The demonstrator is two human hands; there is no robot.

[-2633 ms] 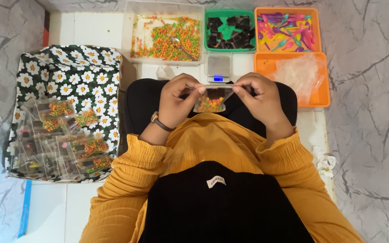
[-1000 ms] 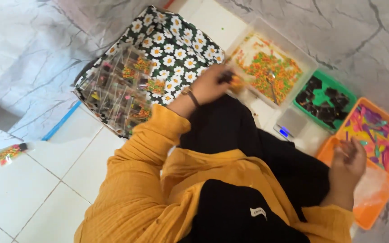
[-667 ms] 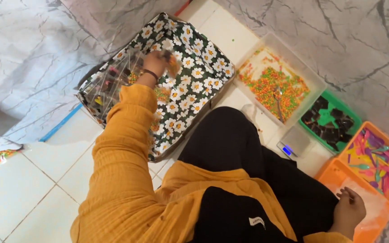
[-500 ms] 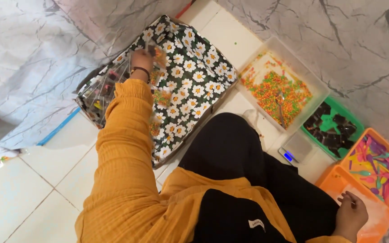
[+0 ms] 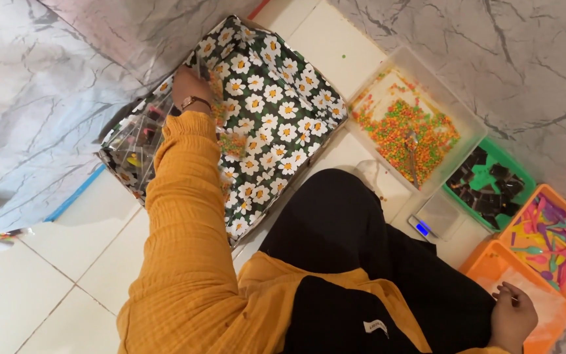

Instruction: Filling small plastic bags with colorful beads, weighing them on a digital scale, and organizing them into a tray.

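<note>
The left hand is extended deep into the black daisy-print box, the yellow sleeve stretched along its near side; the fingers are bent around a small clear packet of coloured sweets, though the grip is partly hidden by the wrist and cannot be judged fully; just behind and outside that hand, against the box's far wall, lies a stack of filled clear packets; another packet lies on the box floor close below the wrist. The right hand is well apart from the left, resting with fingers loosely curled on the clear bags inside an orange tray; whether it grips anything cannot be told. Just beyond that hand sits a second orange tray of coloured plastic spoons; further on, a green tray of dark pieces; beside it a clear tub of orange and green sweets; a small digital scale stands between the tub and the right hand.
</note>
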